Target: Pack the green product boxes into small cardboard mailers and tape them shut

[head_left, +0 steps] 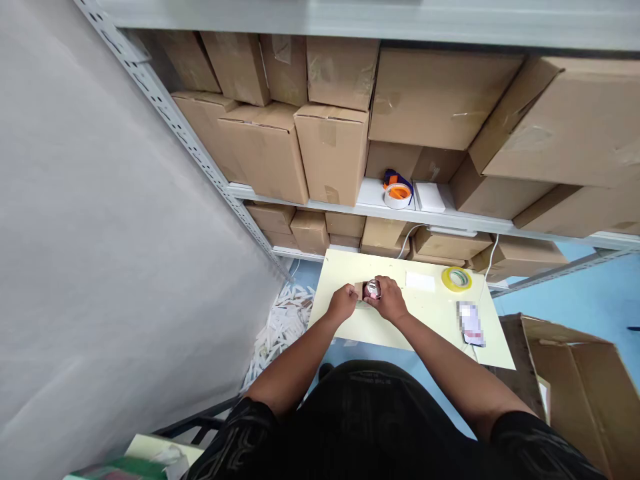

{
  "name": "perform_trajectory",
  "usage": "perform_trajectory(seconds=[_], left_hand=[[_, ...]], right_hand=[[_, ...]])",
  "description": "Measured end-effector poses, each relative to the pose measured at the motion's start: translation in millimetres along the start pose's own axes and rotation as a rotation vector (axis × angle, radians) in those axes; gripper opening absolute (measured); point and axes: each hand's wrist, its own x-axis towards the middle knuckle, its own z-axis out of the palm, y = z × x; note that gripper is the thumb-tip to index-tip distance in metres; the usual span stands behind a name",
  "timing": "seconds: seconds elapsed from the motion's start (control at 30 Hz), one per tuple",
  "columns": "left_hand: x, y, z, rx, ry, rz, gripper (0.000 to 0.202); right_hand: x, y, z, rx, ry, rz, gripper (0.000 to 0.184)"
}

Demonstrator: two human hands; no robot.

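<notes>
My left hand (344,301) is closed on the left edge of a small brown cardboard box (359,290) on the pale yellow table (385,328). My right hand (391,300) curls round a small round object with a shiny silver top and a reddish side (372,288), at the box's opening. How far it sits inside the box I cannot make out, as my fingers cover part of both. A white sheet of paper (420,281) lies just right of my right hand.
A yellow tape roll (456,279) and a phone (471,324) lie on the table's right side. Behind stands a shelf rack packed with cardboard boxes (333,153), with a tape dispenser (399,191). Paper strips (286,321) litter the floor left; an open carton (575,387) stands right.
</notes>
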Motion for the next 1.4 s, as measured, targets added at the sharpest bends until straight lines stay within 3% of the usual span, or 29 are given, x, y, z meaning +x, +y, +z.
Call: perform_trajectory(seconds=[0.17, 0.27, 0.37, 0.47, 0.6, 0.7, 0.87, 1.03, 1.1, 1.2, 1.3, 1.4], left_hand=[[1.3, -7.3, 0.1, -0.006, 0.001, 0.004, 0.01], [1.2, -12.0, 2.0, -0.04, -0.003, 0.0, 0.011], [-0.8, -15.2, 5.3, -0.084, -0.004, 0.001, 0.015], [-4.7, -16.8, 9.6, -0.136, 0.007, 0.021, 0.021], [-10.4, -16.6, 17.7, -0.152, 0.028, 0.221, 0.027], [-12.1, -13.0, 25.4, -0.027, 0.038, 0.316, 0.019], [-13.6, -0.6, 37.2, 0.105, 0.096, 0.328, 0.021], [-18.2, -1.7, 41.1, 0.082, 0.061, 0.299, 0.043], [-17.5, -9.6, 40.1, 0.065, 0.066, 0.232, 0.063], [-10.5, -27.1, 38.1, 0.089, 0.028, 0.183, 0.083], [3.2, -44.8, 34.2, 0.148, -0.058, 0.227, 0.082], [25.3, -55.8, 21.8, 0.168, -0.084, 0.259, 0.08]], right_hand=[[3.9, 2.3, 7.5, -0.159, -0.111, -0.015, 0.063], [0.9, 9.1, 2.9, -0.111, -0.151, -0.033, 0.079], [-13.7, 24.0, -2.5, 0.021, -0.101, -0.043, 0.092], [-32.3, 40.4, -4.9, 0.198, -0.052, 0.051, 0.081], [-42.9, 51.1, -3.0, 0.31, -0.212, 0.068, 0.067], [-40.5, 50.9, -3.5, 0.207, -0.265, -0.056, 0.068], [-32.9, 51.4, -11.6, -0.06, -0.315, -0.146, 0.061], [-21.9, 57.0, -9.9, -0.103, -0.332, -0.191, 0.049], [-20.4, 59.3, -2.1, -0.001, -0.31, -0.143, 0.052], [-21.4, 61.8, 15.1, 0.178, -0.298, 0.01, 0.072], [-16.3, 59.6, 31.9, 0.265, -0.312, 0.147, 0.087], [6.3, 47.7, 45.7, 0.287, -0.276, 0.198, 0.087]])
